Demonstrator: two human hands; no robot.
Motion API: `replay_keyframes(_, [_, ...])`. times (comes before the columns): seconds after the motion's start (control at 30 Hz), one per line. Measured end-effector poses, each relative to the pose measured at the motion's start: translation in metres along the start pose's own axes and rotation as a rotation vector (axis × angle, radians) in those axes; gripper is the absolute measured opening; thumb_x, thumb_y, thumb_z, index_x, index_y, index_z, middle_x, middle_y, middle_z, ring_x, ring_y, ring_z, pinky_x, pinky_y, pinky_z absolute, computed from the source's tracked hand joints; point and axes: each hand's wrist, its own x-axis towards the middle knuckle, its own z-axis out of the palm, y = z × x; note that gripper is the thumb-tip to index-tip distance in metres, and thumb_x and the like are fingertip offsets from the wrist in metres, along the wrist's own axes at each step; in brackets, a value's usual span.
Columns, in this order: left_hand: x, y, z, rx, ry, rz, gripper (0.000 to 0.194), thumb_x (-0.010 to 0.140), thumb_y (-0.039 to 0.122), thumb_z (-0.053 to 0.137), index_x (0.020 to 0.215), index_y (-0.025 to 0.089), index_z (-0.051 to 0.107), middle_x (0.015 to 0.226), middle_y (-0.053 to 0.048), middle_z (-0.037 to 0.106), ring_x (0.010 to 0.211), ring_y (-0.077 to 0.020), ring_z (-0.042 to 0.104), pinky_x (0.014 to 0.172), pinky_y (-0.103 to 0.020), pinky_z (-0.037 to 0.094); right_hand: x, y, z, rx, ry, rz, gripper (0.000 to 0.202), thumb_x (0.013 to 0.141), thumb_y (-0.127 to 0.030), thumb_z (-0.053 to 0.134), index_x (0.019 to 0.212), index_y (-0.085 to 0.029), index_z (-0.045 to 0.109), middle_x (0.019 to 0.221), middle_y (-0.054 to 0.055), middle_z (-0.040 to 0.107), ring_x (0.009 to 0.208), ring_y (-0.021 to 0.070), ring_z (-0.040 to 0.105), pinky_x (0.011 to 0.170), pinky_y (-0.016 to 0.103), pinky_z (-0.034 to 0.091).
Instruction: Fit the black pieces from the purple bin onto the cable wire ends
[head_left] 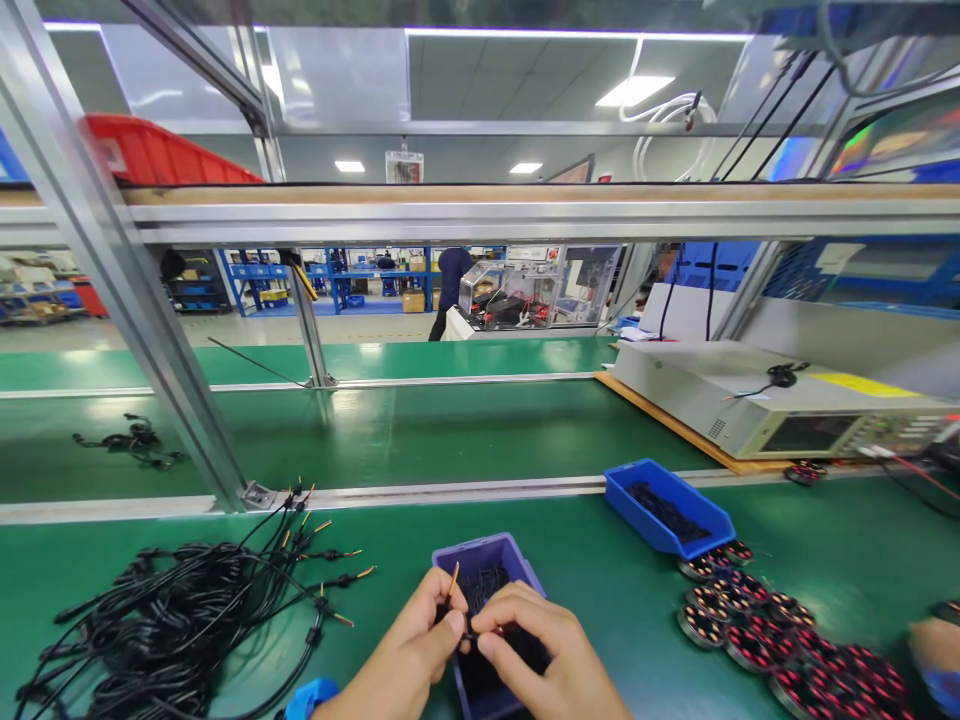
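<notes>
The fingers (453,628) of the left hand (409,655) and those of the right hand (536,655) are pinched together on a thin black wire (454,592) with a yellow tip, held just above a small purple bin (517,553) of dark little parts. Left of the hands a tangle of black cables (172,625) lies on the green desk (585,560). To the right sit a blue tray (670,508) and a heap of round red-and-black coils (780,640), with a grey instrument box (765,400) well behind them.

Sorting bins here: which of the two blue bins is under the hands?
The darker, purplish bin at bottom centre; the brighter blue bin sits apart to the right.
</notes>
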Motion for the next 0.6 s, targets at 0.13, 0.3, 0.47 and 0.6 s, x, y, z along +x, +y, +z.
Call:
replay_keyframes(0.13, [0.001, 0.005, -0.001, -0.059, 0.095, -0.049, 0.058, 0.072, 0.076, 0.060, 0.087, 0.022, 0.045, 0.069, 0.007, 0.052, 0.043, -0.0035, 0.026, 0.044, -0.023, 0.007, 0.005, 0.009, -0.007, -0.322, 0.031, -0.006, 0.019, 0.093, -0.019, 0.056, 0.104, -0.025, 0.071, 0.089, 0.003, 0.076, 0.078, 0.0210, 0.067, 0.071, 0.030, 0.049])
replay_keyframes(0.3, [0.002, -0.005, -0.001, -0.065, -0.024, -0.038, 0.054, 0.076, 0.073, 0.062, 0.079, 0.021, 0.045, 0.064, 0.006, 0.055, 0.036, -0.0015, 0.029, 0.038, -0.021, 0.008, 0.010, 0.023, 0.024, -0.782, -0.115, -0.109, 0.020, 0.073, -0.010, 0.075, 0.061, -0.023, 0.066, 0.064, 0.002, 0.069, 0.071, 0.0218, 0.059, 0.066, 0.032, 0.041])
replay_keyframes(0.47, [0.002, -0.010, 0.003, -0.039, -0.085, -0.062, 0.058, 0.070, 0.073, 0.068, 0.087, 0.019, 0.053, 0.072, 0.005, 0.058, 0.033, 0.0008, 0.032, 0.033, -0.018, 0.010, 0.009, 0.026, 0.037, -0.774, -0.088, -0.064, 0.033, 0.076, -0.004, 0.070, 0.052, -0.021, 0.056, 0.055, 0.001, 0.063, 0.061, 0.0182, 0.055, 0.061, 0.030, 0.038])
replay_keyframes(0.6, [0.000, -0.002, 0.006, 0.000, -0.041, -0.071, 0.055, 0.067, 0.069, 0.073, 0.077, 0.019, 0.052, 0.064, 0.008, 0.055, 0.032, 0.0010, 0.027, 0.033, -0.018, 0.014, 0.005, 0.014, 0.021, -0.701, -0.102, -0.055, 0.025, 0.082, -0.003, 0.060, 0.066, -0.022, 0.064, 0.071, 0.000, 0.070, 0.067, 0.0163, 0.062, 0.063, 0.026, 0.044])
